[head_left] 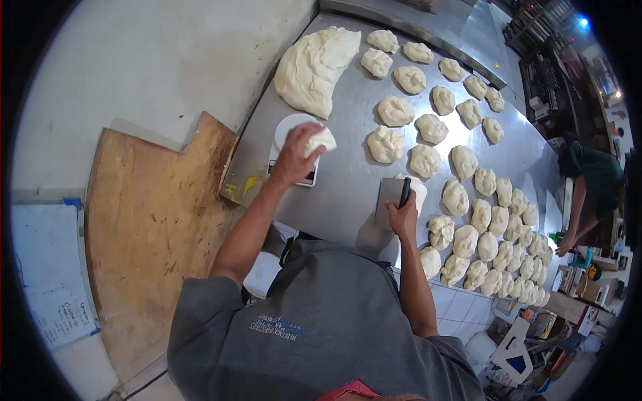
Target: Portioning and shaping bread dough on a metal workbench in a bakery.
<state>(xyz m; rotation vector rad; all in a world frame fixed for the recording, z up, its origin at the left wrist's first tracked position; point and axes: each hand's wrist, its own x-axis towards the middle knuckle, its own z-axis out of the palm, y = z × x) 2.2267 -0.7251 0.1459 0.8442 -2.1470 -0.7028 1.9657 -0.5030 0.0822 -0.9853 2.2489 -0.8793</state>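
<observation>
My left hand (297,157) is closed over a lump of dough (324,140) at the white kitchen scale (286,127). Whether the lump rests on the scale's round plate or hangs just above it, I cannot tell. My right hand (404,215) grips the black handle of a dough scraper (388,196), its wide metal blade turned toward my left. Just beyond that hand lies another dough piece (417,192), partly hidden by the scraper and fingers. A large mass of dough (314,70) spreads on the metal table (341,190) beyond the scale.
Rows of portioned dough pieces (426,162) cover the table's middle and right, packed closer toward the near right edge. A wall (200,60) with a wooden board (160,240) borders the left. At far right, another person's arm (576,210) reaches toward the table's end.
</observation>
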